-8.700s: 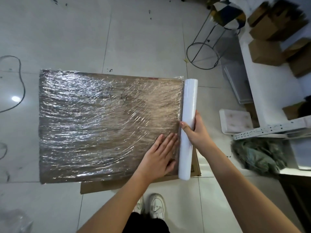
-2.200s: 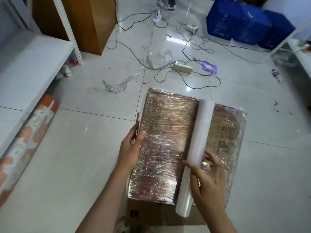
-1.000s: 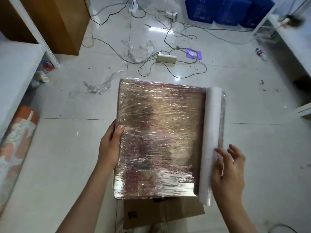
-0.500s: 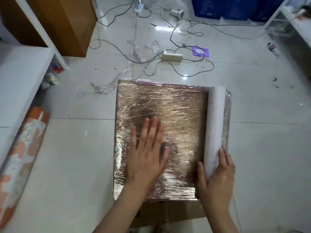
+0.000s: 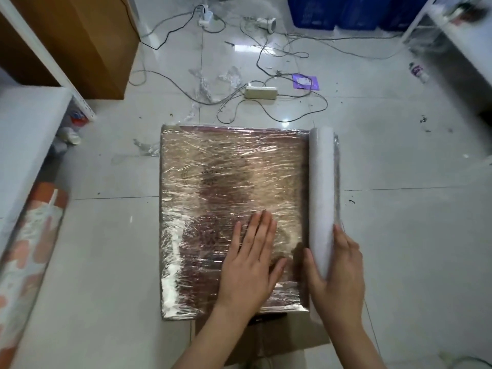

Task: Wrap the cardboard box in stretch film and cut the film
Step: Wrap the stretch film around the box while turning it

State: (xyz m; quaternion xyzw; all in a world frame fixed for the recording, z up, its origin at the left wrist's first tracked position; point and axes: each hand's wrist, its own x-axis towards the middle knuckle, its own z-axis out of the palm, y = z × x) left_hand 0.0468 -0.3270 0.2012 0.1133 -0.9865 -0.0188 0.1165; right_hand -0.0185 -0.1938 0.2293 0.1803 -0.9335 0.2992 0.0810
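1. The cardboard box (image 5: 226, 187), already covered in shiny stretch film (image 5: 213, 155), lies flat on the tiled floor (image 5: 106, 262), partly on a bare cardboard sheet (image 5: 287, 339) that sticks out under its near edge.
2. Change: the left hand (image 5: 250, 265) has slid from the box's middle toward the near right part of the top face. It now lies flat, fingers straight and together, pressing the film down and gripping nothing.
3. The film roll (image 5: 321, 198) stays along the box's right edge, end to end, same as half a second ago. The right hand (image 5: 338, 267) still wraps its near end, thumb on the inner side and fingers on the outer side, so it is grasping the roll.
4. A second ago the left hand held the box's left edge. It has let go and switched to smoothing.
5. Judgement: the top layer is laid, and the left hand pins it close to the roll. Next is probably either tearing or cutting the film at the right edge, or another turn round the box. No cutter is visible.
6. Risk, as a guess: the film could lift if the pressing hand comes off before the cut.
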